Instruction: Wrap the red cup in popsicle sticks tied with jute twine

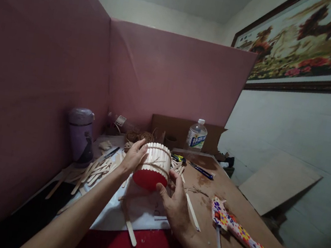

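Between my two hands is a round container covered in popsicle sticks (158, 156), with twine tied around it in two bands. It is tilted, so its red bottom (148, 179) faces me. My left hand (134, 155) grips its upper left side, fingers curled around the edge. On the lower right, my right hand (176, 199) holds it with the thumb near the red bottom and the fingers along the side. Beneath it lie a white sheet (141, 214) and a loose popsicle stick (130, 227).
Loose popsicle sticks (94, 173) are heaped at left beside a purple tumbler (81, 136). A flower-patterned glue gun (237, 227) with a cord lies at right. Behind are a blue utility knife (201, 171), a clear bottle (196, 136) and twine balls (144, 137).
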A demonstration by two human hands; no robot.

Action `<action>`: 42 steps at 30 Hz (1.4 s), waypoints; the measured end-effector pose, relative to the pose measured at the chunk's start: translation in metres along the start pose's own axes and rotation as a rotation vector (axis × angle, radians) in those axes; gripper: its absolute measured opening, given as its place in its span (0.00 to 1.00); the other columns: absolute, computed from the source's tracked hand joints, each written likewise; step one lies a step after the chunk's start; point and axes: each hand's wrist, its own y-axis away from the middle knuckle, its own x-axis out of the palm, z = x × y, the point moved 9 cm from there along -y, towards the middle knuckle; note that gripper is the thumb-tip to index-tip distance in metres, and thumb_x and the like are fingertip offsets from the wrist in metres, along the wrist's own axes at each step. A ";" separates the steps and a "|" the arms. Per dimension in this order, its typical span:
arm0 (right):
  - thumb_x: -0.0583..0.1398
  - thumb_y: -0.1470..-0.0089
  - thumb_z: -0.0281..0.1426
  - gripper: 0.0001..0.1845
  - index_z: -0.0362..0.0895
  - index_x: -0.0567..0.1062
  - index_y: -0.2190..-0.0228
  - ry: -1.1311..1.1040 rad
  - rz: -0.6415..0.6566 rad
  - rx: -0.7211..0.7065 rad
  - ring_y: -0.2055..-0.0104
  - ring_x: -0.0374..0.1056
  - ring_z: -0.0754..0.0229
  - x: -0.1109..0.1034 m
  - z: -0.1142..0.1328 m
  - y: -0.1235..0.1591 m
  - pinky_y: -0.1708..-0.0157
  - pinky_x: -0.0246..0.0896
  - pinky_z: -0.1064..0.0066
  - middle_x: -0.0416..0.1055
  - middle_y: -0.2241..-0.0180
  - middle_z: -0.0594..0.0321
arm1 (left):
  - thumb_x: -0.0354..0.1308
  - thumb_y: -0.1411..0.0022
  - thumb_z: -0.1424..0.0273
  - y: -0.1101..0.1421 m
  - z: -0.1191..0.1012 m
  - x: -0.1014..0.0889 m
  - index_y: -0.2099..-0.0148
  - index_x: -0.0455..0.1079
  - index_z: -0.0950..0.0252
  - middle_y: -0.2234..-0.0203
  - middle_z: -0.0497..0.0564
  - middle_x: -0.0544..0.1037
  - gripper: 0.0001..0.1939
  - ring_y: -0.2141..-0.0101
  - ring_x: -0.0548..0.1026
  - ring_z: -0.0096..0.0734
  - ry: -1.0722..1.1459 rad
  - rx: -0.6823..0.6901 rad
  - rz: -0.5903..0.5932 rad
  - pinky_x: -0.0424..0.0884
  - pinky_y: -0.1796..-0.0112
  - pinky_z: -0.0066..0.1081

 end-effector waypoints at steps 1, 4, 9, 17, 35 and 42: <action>0.59 0.46 0.49 0.35 0.41 0.61 0.45 -0.009 0.011 -0.002 0.44 0.66 0.46 0.001 0.000 0.000 0.45 0.62 0.51 0.65 0.43 0.44 | 0.61 0.44 0.58 -0.003 0.001 0.004 0.49 0.72 0.64 0.45 0.59 0.72 0.23 0.45 0.69 0.44 0.016 -0.009 0.039 0.64 0.45 0.41; 0.59 0.46 0.50 0.37 0.40 0.61 0.44 -0.031 0.023 -0.008 0.43 0.65 0.45 0.001 0.002 -0.001 0.45 0.62 0.52 0.63 0.42 0.43 | 0.65 0.49 0.59 -0.003 -0.002 0.011 0.49 0.74 0.65 0.48 0.59 0.75 0.26 0.48 0.72 0.45 0.034 -0.006 0.120 0.66 0.46 0.41; 0.60 0.49 0.53 0.39 0.41 0.64 0.45 -0.070 0.008 0.003 0.44 0.66 0.44 -0.005 0.002 -0.006 0.46 0.63 0.52 0.67 0.44 0.45 | 0.64 0.48 0.59 0.015 -0.013 0.000 0.47 0.73 0.63 0.47 0.56 0.73 0.26 0.46 0.69 0.45 0.001 0.034 0.142 0.62 0.44 0.42; 0.61 0.48 0.51 0.38 0.41 0.63 0.44 -0.078 0.006 0.047 0.42 0.64 0.46 -0.003 -0.003 -0.004 0.43 0.61 0.52 0.66 0.43 0.47 | 0.62 0.47 0.64 0.039 -0.035 -0.004 0.45 0.71 0.60 0.55 0.52 0.72 0.26 0.51 0.69 0.40 -0.204 0.276 0.095 0.63 0.48 0.37; 0.60 0.47 0.45 0.32 0.44 0.63 0.45 -0.278 0.063 0.056 0.40 0.62 0.49 -0.003 0.015 -0.002 0.42 0.59 0.56 0.66 0.42 0.53 | 0.60 0.44 0.66 0.057 -0.047 0.000 0.46 0.69 0.60 0.57 0.52 0.71 0.22 0.54 0.68 0.41 -0.340 0.390 -0.001 0.62 0.50 0.38; 0.59 0.46 0.44 0.30 0.46 0.63 0.45 -0.315 0.084 0.031 0.42 0.64 0.50 -0.001 0.015 -0.001 0.45 0.62 0.58 0.69 0.44 0.56 | 0.54 0.39 0.66 0.060 -0.049 -0.002 0.48 0.72 0.59 0.60 0.51 0.72 0.16 0.57 0.69 0.38 -0.314 0.421 -0.046 0.63 0.53 0.36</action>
